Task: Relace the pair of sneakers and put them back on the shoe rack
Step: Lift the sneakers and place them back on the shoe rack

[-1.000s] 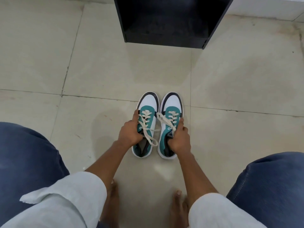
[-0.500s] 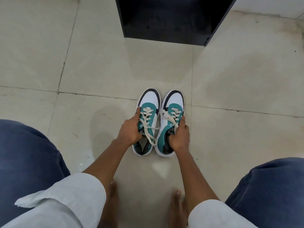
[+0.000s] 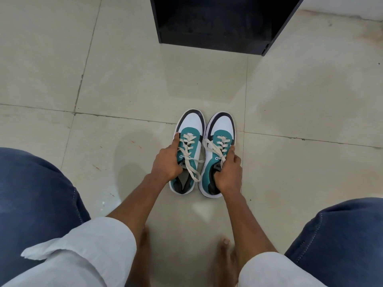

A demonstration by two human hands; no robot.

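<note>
Since the earlier frames, both sneakers have shifted slightly forward across the floor toward the rack, with my grip on each unchanged. My left hand (image 3: 165,162) is closed over the outer side of the left sneaker (image 3: 187,150), thumb laid along the teal lace panel and fingers wrapped down its outer edge. My right hand (image 3: 229,172) is closed on the right sneaker (image 3: 217,150), fingers reaching into the opening near the tongue and the thumb against its outer side. Both shoes sit side by side, nearly touching, toes pointing away from me. Whether the soles rest fully on the tile floor (image 3: 103,79) cannot be determined from this view. Cream laces (image 3: 190,160) are threaded through the eyelets on both shoes; the loose ends hang untied, one trailing across the gap between the pair. The black shoe rack (image 3: 217,23) stands ahead of the toes, well apart from them, its open lower shelf facing me. My knees in blue trousers (image 3: 31,193) frame the view on both sides, white sleeves (image 3: 93,245) are rolled to the forearms, and my bare feet (image 3: 224,262) rest on the tile below the hands.
</note>
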